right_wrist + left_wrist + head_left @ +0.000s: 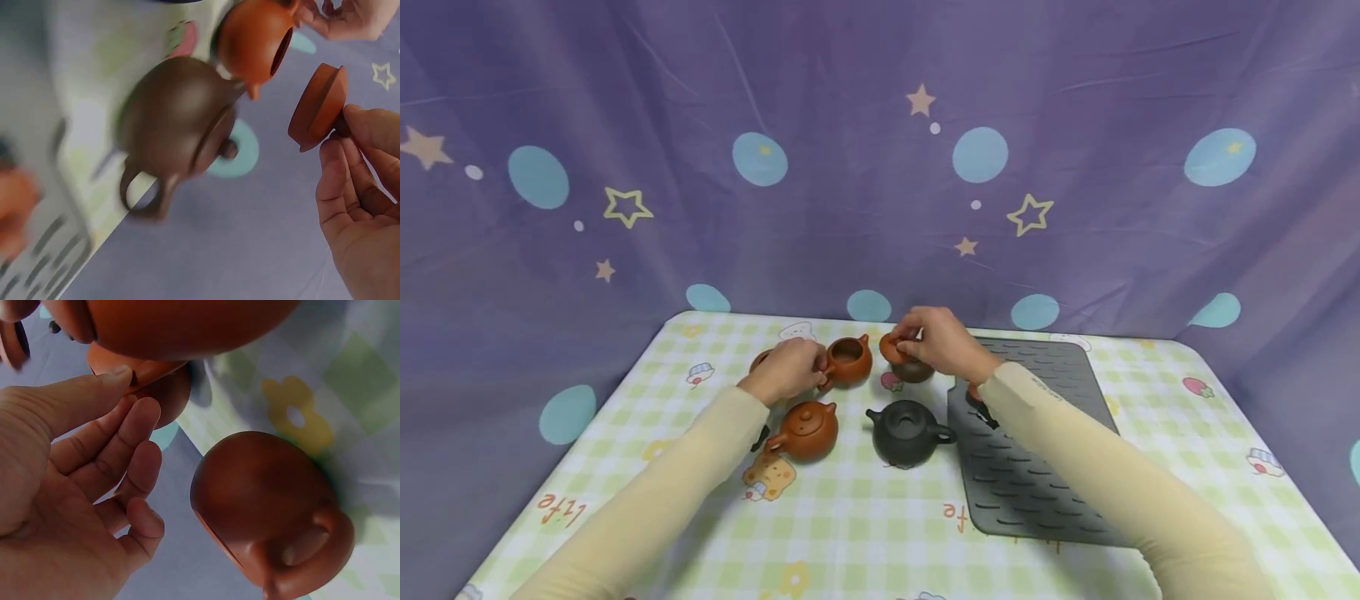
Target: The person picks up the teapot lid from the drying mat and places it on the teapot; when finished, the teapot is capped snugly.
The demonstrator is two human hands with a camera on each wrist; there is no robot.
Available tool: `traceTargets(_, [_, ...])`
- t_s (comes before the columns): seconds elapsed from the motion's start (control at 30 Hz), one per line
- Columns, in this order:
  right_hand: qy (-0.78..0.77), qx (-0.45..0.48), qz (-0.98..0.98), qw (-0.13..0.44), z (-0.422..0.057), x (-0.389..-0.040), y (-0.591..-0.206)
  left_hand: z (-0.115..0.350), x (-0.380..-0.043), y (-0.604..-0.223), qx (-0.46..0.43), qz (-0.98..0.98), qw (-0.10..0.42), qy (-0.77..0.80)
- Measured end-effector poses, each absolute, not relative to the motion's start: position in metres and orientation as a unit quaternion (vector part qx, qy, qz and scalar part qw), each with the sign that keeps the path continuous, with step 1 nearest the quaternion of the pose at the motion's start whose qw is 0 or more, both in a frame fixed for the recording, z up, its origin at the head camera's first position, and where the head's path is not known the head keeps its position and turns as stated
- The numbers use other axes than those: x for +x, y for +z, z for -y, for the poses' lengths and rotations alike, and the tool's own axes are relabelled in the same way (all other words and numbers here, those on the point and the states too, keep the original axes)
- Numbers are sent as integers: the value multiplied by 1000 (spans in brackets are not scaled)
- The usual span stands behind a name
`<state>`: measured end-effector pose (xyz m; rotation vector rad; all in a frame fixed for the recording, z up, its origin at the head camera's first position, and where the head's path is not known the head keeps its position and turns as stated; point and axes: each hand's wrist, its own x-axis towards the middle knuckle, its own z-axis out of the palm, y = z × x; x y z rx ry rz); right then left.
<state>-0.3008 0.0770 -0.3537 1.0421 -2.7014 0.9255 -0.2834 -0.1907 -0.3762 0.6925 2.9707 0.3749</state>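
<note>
My left hand pinches the handle of a lidless orange clay teapot, its dark opening facing up. Between my right hand's thumb and fingers is an orange teapot lid, held by its knob, tilted on edge. That lid is above and beside a lidded brown teapot. Nearer me stand a lidded orange teapot and a black teapot. Another reddish-brown teapot shows below the left hand in the left wrist view; in the head view that hand mostly hides it.
A grey ridged mat lies on the right of the table, under my right forearm. On it is a blurred orange object, mostly hidden in the head view. A checked cloth covers the table, and a purple curtain hangs behind.
</note>
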Motion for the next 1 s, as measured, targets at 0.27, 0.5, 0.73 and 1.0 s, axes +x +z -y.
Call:
traceTargets(0.27, [303,349,887,8,-24,-320,-353,190,-284,-377,228,-967,22,109])
traceTargets(0.5, [300,332,894,-20,2,-332,-363,191,-283,-377,228,-969,9,98])
traceTargets(0.73, [283,339,897,-14,14,-338,-368,191,-282,-376,222,-971,10,93])
traceTargets(1.0, [281,348,894,-26,13,-337,-370,191,-282,-374,209,-972,21,103])
